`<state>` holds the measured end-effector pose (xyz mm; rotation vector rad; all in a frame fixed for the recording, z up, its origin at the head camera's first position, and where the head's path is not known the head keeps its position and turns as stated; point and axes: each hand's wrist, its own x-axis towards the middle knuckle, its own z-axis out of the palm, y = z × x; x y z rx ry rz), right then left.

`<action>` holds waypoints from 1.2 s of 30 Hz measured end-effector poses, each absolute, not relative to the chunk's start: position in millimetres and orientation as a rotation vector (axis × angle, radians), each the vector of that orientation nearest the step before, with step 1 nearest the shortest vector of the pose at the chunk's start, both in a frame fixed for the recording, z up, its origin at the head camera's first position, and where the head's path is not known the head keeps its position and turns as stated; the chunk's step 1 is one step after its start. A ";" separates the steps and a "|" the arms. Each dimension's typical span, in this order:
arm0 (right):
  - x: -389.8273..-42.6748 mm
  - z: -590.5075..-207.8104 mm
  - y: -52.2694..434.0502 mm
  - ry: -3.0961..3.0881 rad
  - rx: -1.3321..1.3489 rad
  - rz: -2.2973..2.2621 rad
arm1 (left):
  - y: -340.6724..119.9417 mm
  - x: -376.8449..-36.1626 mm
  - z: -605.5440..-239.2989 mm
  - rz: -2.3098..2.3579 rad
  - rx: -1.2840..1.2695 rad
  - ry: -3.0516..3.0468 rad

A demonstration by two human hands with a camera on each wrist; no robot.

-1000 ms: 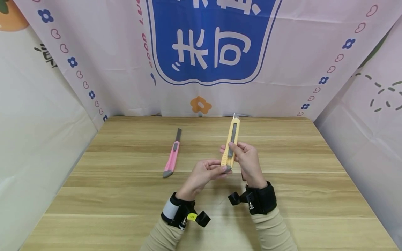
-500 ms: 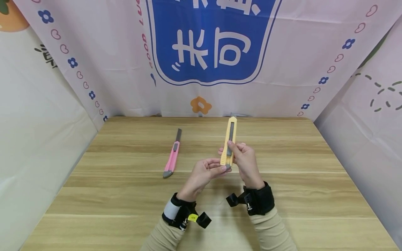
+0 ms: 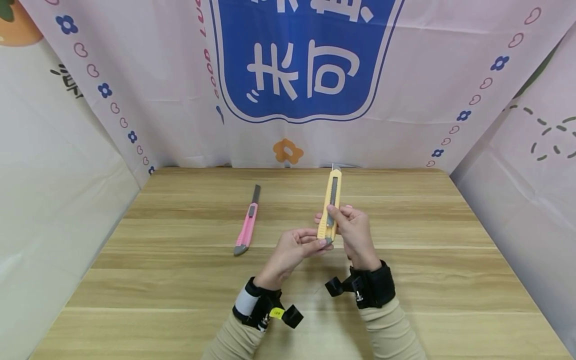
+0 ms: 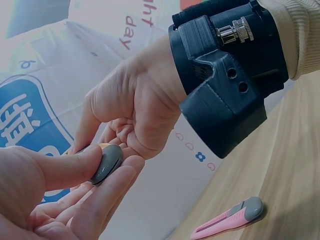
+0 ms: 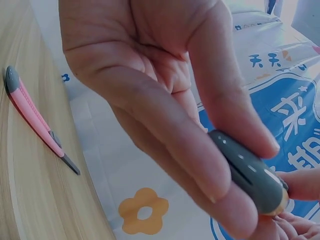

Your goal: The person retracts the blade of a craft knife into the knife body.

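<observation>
Held above the wooden surface (image 3: pixel 405 260), the yellow utility knife (image 3: pixel 330 205) has its grey end cap pinched by the left hand (image 3: pixel 292 250) and its body gripped by the right hand (image 3: pixel 355 232), thumb on the slider, so a slip could drive the barely protruding blade tip out, while a pink utility knife (image 3: pixel 246 224) lies left of the hands.

Left hand (image 4: pixel 55 195) pinching grey knife cap (image 4: pixel 106 163)

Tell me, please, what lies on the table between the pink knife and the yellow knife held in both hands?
Nothing: in the head view only bare wooden table lies between the pink knife and the yellow knife.
</observation>
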<state>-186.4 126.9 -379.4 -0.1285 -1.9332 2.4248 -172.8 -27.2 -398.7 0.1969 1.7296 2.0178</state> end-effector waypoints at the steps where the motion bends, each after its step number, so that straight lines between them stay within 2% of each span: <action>1: -186.3 -379.6 126.8 -1.919 -0.124 2.430 | -27.1 -172.8 -398.7 2.018 0.197 1.727; 36: -186.9 -380.1 129.5 -2.012 -0.079 2.430 | -26.5 -173.6 -399.1 2.052 0.135 1.692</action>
